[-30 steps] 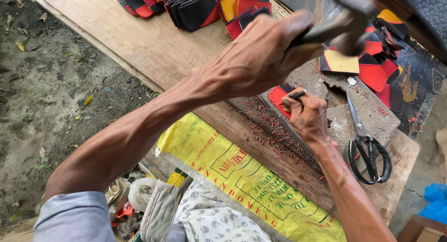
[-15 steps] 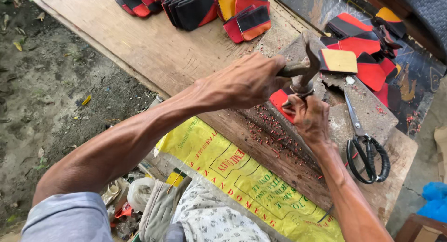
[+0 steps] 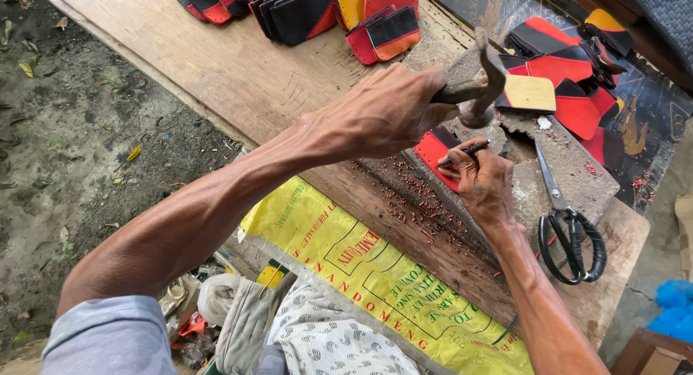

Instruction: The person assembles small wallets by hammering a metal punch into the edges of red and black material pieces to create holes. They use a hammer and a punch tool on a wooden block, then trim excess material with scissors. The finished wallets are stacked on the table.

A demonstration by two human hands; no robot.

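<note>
Tabletop of worn planks carries a stone slab; the red and black piece on it is half hidden under the right hand, whose fingers pinch a thin punch. Left hand fingers grip the hammer, now lifted slightly off the punch since half a second ago. Scissors lie beside

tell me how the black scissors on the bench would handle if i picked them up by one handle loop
The scissors look all metal with long blades, so probably stiff and fairly heavy for their size. Lifted by one loop, the blades would likely swing open at the pivot. They lie flat on the rough stone slab, so they seem unlikely to slide or roll.
</note>
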